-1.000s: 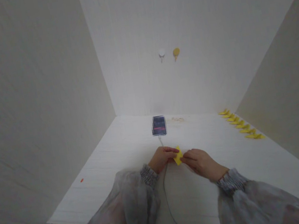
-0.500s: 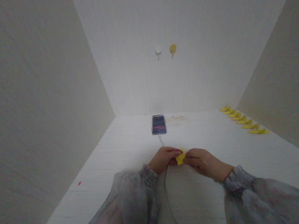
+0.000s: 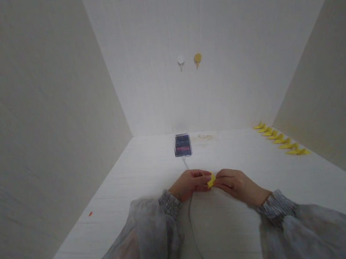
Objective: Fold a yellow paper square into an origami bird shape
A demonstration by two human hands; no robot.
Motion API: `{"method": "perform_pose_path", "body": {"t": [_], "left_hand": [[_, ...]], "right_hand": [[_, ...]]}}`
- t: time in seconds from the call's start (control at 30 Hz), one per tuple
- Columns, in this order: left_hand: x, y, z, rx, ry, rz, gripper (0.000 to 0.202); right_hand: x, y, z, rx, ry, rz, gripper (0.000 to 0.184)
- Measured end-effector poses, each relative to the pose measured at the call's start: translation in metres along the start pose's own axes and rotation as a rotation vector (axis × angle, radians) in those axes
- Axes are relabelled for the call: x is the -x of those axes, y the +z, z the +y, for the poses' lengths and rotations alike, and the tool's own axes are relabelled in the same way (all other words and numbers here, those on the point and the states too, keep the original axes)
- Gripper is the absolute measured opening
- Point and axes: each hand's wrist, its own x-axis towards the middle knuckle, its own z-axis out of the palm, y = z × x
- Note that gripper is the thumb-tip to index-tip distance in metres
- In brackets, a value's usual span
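Note:
A small folded piece of yellow paper (image 3: 211, 180) is held above the middle of the white table. My left hand (image 3: 192, 183) pinches its left side, thumb and fingers closed on it. From the other side my right hand (image 3: 236, 182) grips the right edge between thumb and fingertips. The fingers cover part of the paper, so its full shape is hidden. Along the table's right side stands a row of several folded yellow paper pieces (image 3: 282, 141) with pointed ends.
Beyond my hands a phone (image 3: 182, 145) lies on the white table (image 3: 134, 176), its cable (image 3: 195, 237) running under my left hand to the front edge. A small red bit (image 3: 90, 213) lies at left. One white hook (image 3: 180, 60) and one yellow hook (image 3: 197, 58) are on the back wall.
The yellow paper has turned and shows a smaller face between my fingers. Both hands stay close together, with the right fingers shifted slightly. The whole view has moved a little.

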Motion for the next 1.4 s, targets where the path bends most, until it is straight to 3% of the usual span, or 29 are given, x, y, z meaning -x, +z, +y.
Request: {"method": "perform_pose_path", "body": {"t": [0.53, 1.17, 1.4], "left_hand": [[-0.0013, -0.002, -0.0039, 0.016, 0.061, -0.008, 0.038], [0.0008, 0.0022, 0.001, 0.05, 0.09, -0.007, 0.036], [0.002, 0.0032, 0.002, 0.041, 0.092, -0.003, 0.03]], "right_hand": [[0.0004, 0.003, -0.004, -0.256, 0.294, 0.145, 0.016], [-0.0016, 0.0074, -0.0036, -0.542, 0.415, 0.253, 0.019], [-0.0048, 0.0057, -0.008, -0.562, 0.387, 0.263, 0.019]]}}
